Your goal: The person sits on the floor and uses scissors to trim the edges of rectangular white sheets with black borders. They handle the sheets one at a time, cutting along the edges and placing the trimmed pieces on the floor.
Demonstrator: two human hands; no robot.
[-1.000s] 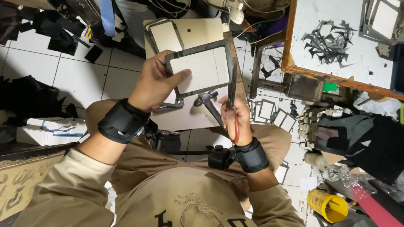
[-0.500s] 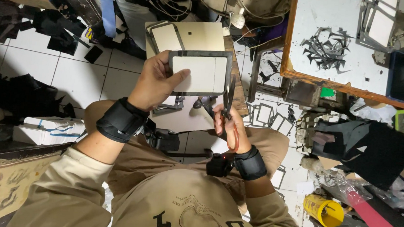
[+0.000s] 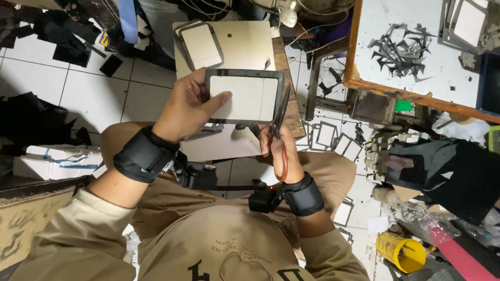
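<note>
My left hand (image 3: 187,105) holds a rectangular black frame with a cream panel inside (image 3: 244,96), thumb pressed on the panel's left part. My right hand (image 3: 278,151) grips red-handled scissors (image 3: 278,125), whose dark blades run up along the frame's right edge. Both wrists wear black straps. I sit with tan trousers and a tan shirt below the hands.
A small wooden bench (image 3: 239,49) with another framed panel (image 3: 201,44) stands ahead. A white-topped table (image 3: 421,47) with black offcuts and a dark phone (image 3: 493,82) is at upper right. Several cut frames (image 3: 328,134) and a yellow cup (image 3: 400,252) lie on the tiled floor.
The frame has been turned from tilted to level in my left hand. The scissors' blades have moved up along its right edge.
</note>
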